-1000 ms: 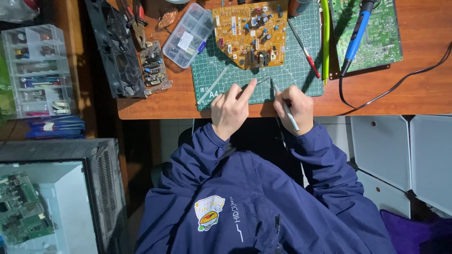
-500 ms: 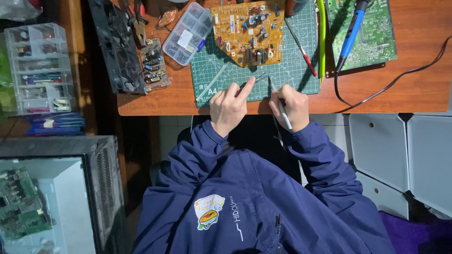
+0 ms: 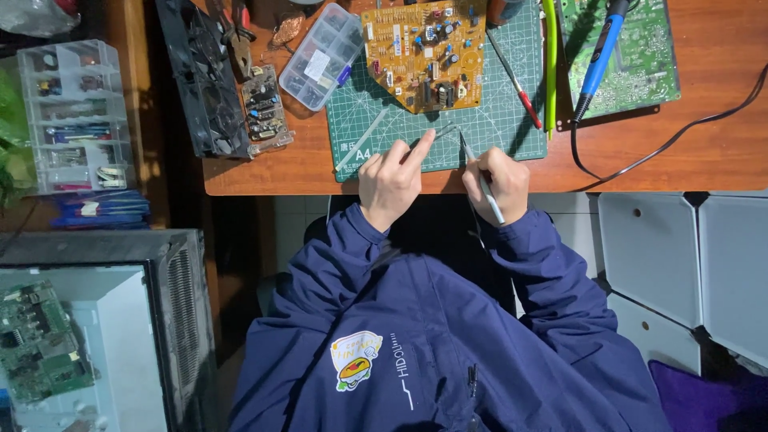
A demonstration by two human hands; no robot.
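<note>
a thin grey tool (image 3: pixel 478 174), pen-like and pointed, sits in the right hand (image 3: pixel 490 182) over the near edge of the green cutting mat (image 3: pixel 480 128), its tip aimed at the mat just below the yellow circuit board (image 3: pixel 424 54). the fingers are curled closed around its shaft like a pen grip. the left hand (image 3: pixel 392 180) is beside it, forefinger and thumb pinched toward a slim, pale wire-like piece (image 3: pixel 442 130) that reaches across to the tool's tip; it looks pinched shut on it, though the piece is too thin to be sure.

the step in hand seems to be fine work on that small piece, held between both hands in front of the board. the next move would call for steady wrists and a light, close touch, since tip and piece meet at one small spot.

farther out on the wooden tabletop (image 3: pixel 688 144): a red-handled probe (image 3: pixel 516 78), a blue soldering iron (image 3: pixel 598 60) lying on a green board (image 3: pixel 640 56), a clear parts box (image 3: pixel 324 56), a small populated board (image 3: pixel 264 108) and a black fan (image 3: pixel 204 80).
</note>
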